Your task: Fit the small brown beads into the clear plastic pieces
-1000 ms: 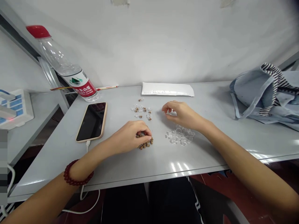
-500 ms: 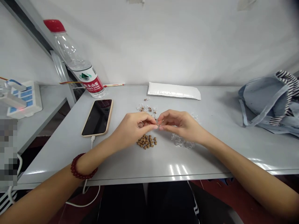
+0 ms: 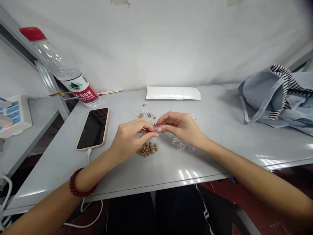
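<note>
Hands (image 3: 133, 137) (image 3: 182, 127) above glossy grey table (image 3: 220, 112), pale wall (image 3: 171, 42), red floor (image 3: 244, 199)

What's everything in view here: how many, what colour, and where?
pellets: uncounted pile, brown, below left hand
clear pieces: uncounted, transparent, beside right hand
clear-and-brown pieces: several, centre, beyond both hands
packet: one, white, centre back
phone: one, black screen, pale case, left
cable: one, white, at phone
bottle: one, clear, red cap, back left
stick: at least one, red-and-white, beside bottle
power strip: one, white and blue, far left
bag: one, pale blue, right
table: one, grey, centre
bracelet: one, dark red, left wrist
trousers: one pair, dark, below table
left hand, right hand: one each, bare, centre, pinching small piece
</note>
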`<action>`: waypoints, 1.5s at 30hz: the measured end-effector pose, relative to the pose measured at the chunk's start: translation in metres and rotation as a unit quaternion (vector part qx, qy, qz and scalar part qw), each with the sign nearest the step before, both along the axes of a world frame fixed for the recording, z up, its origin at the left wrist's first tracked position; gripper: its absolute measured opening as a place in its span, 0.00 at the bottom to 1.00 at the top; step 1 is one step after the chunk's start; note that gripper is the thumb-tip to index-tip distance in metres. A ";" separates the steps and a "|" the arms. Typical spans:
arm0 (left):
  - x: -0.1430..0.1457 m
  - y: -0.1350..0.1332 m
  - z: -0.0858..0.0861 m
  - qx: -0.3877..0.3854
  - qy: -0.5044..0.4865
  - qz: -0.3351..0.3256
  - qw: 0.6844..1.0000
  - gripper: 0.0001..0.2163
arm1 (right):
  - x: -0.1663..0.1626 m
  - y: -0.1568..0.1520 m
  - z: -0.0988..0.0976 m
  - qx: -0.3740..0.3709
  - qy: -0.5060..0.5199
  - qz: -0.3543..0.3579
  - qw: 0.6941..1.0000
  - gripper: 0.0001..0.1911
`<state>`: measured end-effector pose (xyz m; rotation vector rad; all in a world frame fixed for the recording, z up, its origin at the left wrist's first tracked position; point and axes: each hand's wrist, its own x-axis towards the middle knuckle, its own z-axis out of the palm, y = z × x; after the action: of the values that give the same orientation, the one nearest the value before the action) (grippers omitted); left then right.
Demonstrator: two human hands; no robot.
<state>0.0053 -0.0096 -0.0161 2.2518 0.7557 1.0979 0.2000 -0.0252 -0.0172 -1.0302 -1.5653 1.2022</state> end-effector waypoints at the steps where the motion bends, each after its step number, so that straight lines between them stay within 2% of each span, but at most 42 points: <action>1: 0.000 0.000 0.001 0.017 0.004 -0.009 1.000 0.03 | 0.000 0.000 0.000 0.000 0.000 0.001 1.000 0.03; 6: -0.003 0.001 0.002 0.075 0.040 -0.035 0.996 0.03 | -0.004 -0.003 0.002 -0.012 0.011 0.005 1.000 0.03; 9: -0.003 0.000 0.002 0.107 0.040 -0.037 0.993 0.03 | -0.004 -0.003 0.005 -0.047 0.028 0.018 0.998 0.04; 15: -0.005 -0.008 0.001 0.224 0.097 -0.057 0.968 0.05 | -0.002 -0.002 0.005 -0.114 0.069 0.059 0.989 0.06; 19: -0.006 -0.008 -0.001 0.243 0.099 -0.027 0.965 0.02 | -0.001 -0.003 0.003 -0.121 0.074 0.066 0.988 0.06; 22: -0.006 -0.005 -0.002 0.258 0.088 0.013 0.962 0.09 | -0.001 -0.004 0.005 -0.132 0.075 0.074 0.986 0.05; 25: -0.005 -0.002 -0.003 0.275 0.114 -0.011 0.954 0.13 | -0.002 -0.004 0.006 -0.149 0.097 0.100 0.979 0.12; 28: -0.004 -0.003 -0.005 0.296 0.147 -0.039 0.943 0.12 | -0.004 -0.004 0.006 -0.157 0.107 0.117 0.975 0.20; 31: -0.004 -0.005 -0.005 0.313 0.153 -0.031 0.937 0.08 | -0.004 -0.004 0.004 -0.156 0.096 0.124 0.975 0.21; 33: -0.003 -0.007 -0.004 0.297 0.147 -0.030 0.943 0.07 | -0.004 -0.004 0.004 -0.155 0.088 0.131 0.975 0.21; 38: -0.006 -0.003 -0.004 0.156 0.120 -0.037 0.980 0.11 | 0.003 0.000 0.010 -0.160 0.037 0.143 0.976 0.18; 41: -0.010 0.004 -0.005 0.144 0.116 -0.013 0.983 0.11 | 0.013 0.006 0.014 -0.142 -0.001 0.091 0.986 0.16; 45: -0.015 0.015 -0.007 0.165 0.145 0.015 0.976 0.09 | 0.029 0.017 0.015 -0.108 -0.004 -0.003 0.994 0.15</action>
<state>-0.0094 0.0054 -0.0232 2.7319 0.7679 0.9772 0.2287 -0.0079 -0.0025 -1.1794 -1.4597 1.3878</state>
